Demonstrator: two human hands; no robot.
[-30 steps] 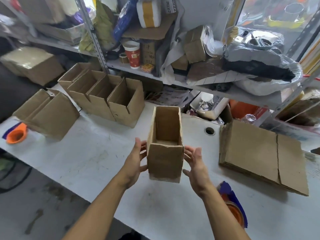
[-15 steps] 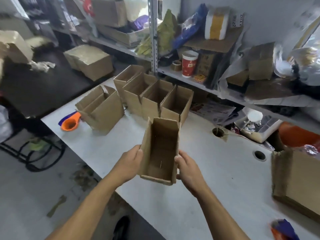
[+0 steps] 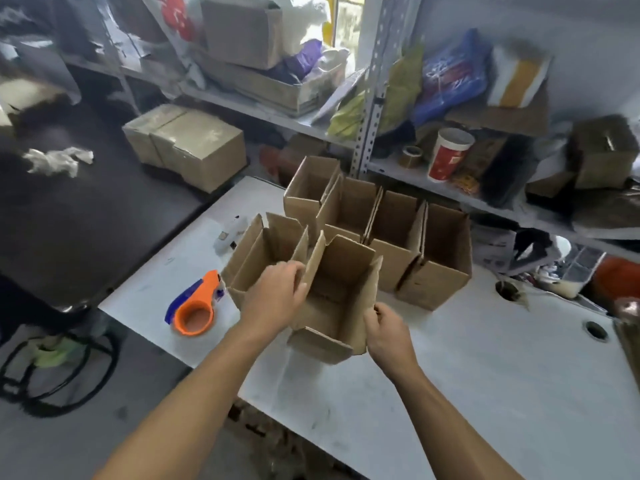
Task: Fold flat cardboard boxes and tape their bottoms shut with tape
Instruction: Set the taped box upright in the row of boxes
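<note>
Cluttered shelving [image 3: 377,98] behind a white table [image 3: 485,393]; head view: open-topped cardboard box [image 3: 337,299] at the near table edge, beside other erected boxes [image 3: 381,230]; left hand [image 3: 277,299] grips its left wall, right hand [image 3: 389,332] pinches its right corner; orange tape dispenser [image 3: 195,306] to the left.

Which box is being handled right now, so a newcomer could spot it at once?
Start at the white table and find the cluster of open brown boxes near its far left corner. The handled box is the nearest one, beside another open box. Unlike the standing ones, it is tilted and gripped by the left hand and right hand.
</note>
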